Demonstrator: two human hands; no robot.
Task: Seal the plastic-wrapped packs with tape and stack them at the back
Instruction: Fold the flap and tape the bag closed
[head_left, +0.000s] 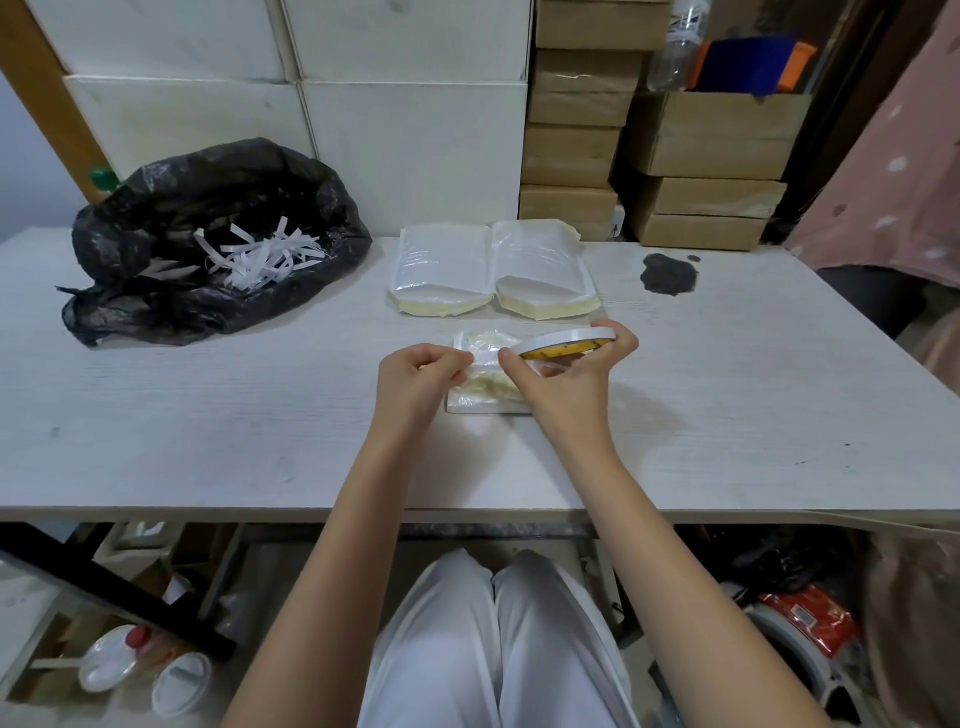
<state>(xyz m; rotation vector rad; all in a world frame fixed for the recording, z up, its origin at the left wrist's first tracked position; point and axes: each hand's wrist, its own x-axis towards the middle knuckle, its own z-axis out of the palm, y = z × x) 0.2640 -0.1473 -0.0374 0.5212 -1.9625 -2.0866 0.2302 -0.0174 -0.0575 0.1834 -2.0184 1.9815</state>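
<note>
White-trousered knees fill the bottom of view, below the near edge of the pale table (208, 415); both forearms reach up over it.

Largest on the table: black rubbish bag (208, 244), back left, mouth open, white backing strips (260, 254) heaped inside. Centre back, against stacked white boxes (291, 93): two piles of finished packs (491, 267), side by side, edges touching or nearly so. Dark stain (669, 274) to their right.

Next down: the pack in work (485, 392), flat on the table just in front of the piles, plastic-wrapped, partly hidden under both hands.

Tape roll (566, 344), white with yellow core, held tilted in the right hand (569, 387), fingers curled round its rim. Left hand (415, 382) pinches the free tape end (485, 357) between thumb and fingertips; a short run of tape is stretched between the hands, above the pack's top.

Step, as judged: sealing this pack, tape drawn out but not yet clearly stuck down. Next move probably calls for lowering the strip across the wrap's loose fold, pressing it flat, tearing it off the roll, then carrying the pack back onto a pile. No cutter visible, so the tear would be by hand.
</note>
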